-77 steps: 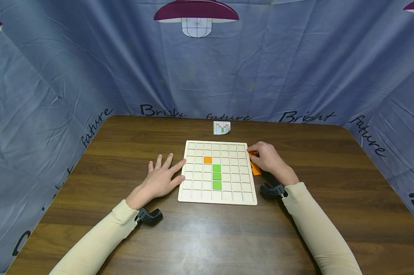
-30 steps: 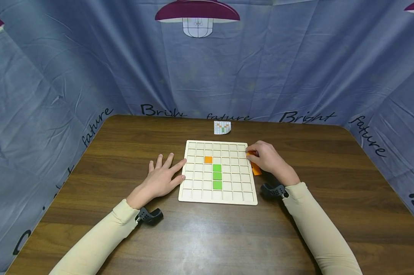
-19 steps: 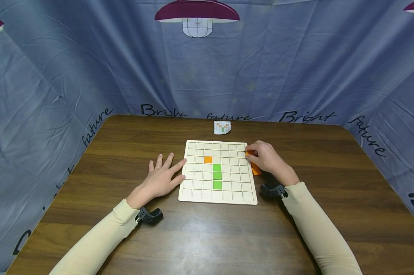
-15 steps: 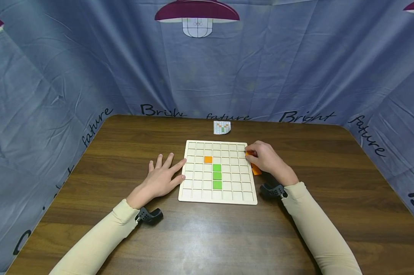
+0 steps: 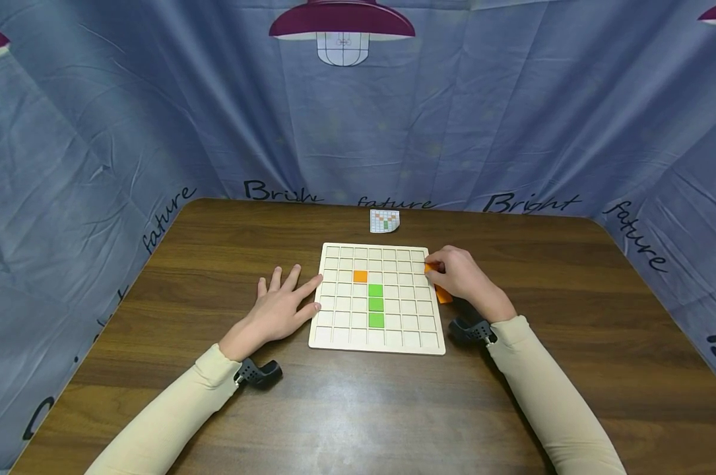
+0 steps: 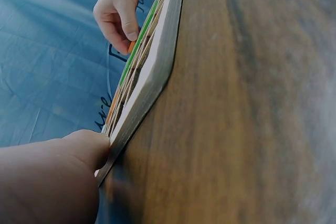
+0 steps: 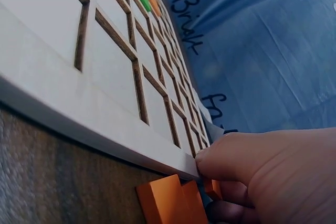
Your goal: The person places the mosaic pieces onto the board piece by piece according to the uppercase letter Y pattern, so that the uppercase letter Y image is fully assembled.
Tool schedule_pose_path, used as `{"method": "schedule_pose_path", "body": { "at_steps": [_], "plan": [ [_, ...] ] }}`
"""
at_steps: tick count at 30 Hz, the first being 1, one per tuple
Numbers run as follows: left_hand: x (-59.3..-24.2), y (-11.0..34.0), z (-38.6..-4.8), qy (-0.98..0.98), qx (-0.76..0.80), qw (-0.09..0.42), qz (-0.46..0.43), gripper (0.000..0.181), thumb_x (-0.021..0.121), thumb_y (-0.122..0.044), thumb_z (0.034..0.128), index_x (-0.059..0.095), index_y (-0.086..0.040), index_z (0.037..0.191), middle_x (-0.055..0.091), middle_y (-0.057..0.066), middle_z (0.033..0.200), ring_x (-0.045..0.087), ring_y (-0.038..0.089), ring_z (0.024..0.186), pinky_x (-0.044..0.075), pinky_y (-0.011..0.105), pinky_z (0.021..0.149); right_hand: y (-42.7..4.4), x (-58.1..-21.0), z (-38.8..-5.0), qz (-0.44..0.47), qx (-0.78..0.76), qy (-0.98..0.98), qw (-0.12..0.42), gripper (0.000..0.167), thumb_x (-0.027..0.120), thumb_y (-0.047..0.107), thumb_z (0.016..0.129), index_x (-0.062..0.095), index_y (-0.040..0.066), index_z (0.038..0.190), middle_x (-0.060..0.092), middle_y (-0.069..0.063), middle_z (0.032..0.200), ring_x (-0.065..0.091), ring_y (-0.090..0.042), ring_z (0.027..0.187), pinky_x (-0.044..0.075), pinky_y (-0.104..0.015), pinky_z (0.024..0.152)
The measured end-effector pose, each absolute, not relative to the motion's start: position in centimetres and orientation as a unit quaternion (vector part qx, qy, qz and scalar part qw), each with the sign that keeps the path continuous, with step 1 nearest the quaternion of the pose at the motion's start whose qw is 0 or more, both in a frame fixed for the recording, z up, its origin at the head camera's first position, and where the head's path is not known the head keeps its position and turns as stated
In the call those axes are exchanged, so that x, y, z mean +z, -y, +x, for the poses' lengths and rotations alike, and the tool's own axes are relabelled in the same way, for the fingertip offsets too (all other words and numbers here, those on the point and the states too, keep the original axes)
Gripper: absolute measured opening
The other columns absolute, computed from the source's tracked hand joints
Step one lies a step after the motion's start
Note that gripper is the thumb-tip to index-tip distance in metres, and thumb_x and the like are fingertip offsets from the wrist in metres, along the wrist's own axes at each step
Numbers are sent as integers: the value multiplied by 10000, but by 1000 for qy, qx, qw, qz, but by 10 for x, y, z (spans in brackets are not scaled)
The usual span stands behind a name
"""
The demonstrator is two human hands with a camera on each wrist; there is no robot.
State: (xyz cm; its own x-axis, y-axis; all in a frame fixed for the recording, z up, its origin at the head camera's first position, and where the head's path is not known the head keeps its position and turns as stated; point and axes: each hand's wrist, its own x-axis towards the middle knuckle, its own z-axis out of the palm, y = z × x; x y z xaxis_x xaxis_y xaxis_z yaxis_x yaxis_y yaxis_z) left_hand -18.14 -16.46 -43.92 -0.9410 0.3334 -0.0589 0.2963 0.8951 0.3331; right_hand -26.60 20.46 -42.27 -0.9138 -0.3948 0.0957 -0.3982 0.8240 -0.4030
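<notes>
Board [image 5: 342, 319] lies flat on the table [image 5: 334, 409] in front of you, its grid of shallow square cells facing up. Your left hand [image 5: 272, 310] is spread out beside it, holding nothing; the thumb and index fingertips touch the board's left edge while the other fingers fan out over the wood. Your right hand [image 5: 461, 272] is at the opposite edge, toward the far corner, its thumb and fingers curled to pinch a loose tile [image 7: 212, 188], which is orange. Your right thumb tip is right at the board's rim. Just beside that rim, below your fingers, you have more orange pieces [image 7: 168, 200] overlapping on the table.

On the board, an orange tile [image 5: 360, 276] sits in the third row from the far side, third cell from your left. One column further right, three green tiles [image 5: 376, 304] run in a straight line toward you, in the fourth, fifth and sixth rows. Past the board, near the table's far edge, lies a small card [image 5: 385, 221] printed with a grid and coloured squares. A blue curtain [image 5: 346, 132] with printed lamps and lettering hangs around you.
</notes>
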Motion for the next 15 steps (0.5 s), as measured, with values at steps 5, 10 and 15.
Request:
{"method": "schedule_pose_path", "body": {
  "at_steps": [5,10,15],
  "plan": [
    [-440,165,-181,-972,162,55,162,596,480,-486,1048,373,-280,1597,219,265,1672,132,620,1504,142,818,1124,-204,-422,-265,210,213,954,3,304,692,83,904,731,-61,1169,691,-200,1037,590,-256,845,510,-367,739],
    [-440,165,-181,-972,159,52,163,596,480,-487,1047,374,-281,1596,221,263,1673,135,618,1506,144,818,1124,-203,-420,-265,208,214,955,-1,311,706,99,913,729,-52,1185,692,-195,1059,592,-257,858,518,-372,743],
    [-440,165,-182,-972,159,53,163,597,481,-488,1047,372,-283,1597,219,261,1674,134,615,1507,143,819,1123,-202,-419,-264,214,215,953,5,310,721,100,917,728,-55,1185,697,-203,1070,600,-263,865,529,-390,756]
  ]
}}
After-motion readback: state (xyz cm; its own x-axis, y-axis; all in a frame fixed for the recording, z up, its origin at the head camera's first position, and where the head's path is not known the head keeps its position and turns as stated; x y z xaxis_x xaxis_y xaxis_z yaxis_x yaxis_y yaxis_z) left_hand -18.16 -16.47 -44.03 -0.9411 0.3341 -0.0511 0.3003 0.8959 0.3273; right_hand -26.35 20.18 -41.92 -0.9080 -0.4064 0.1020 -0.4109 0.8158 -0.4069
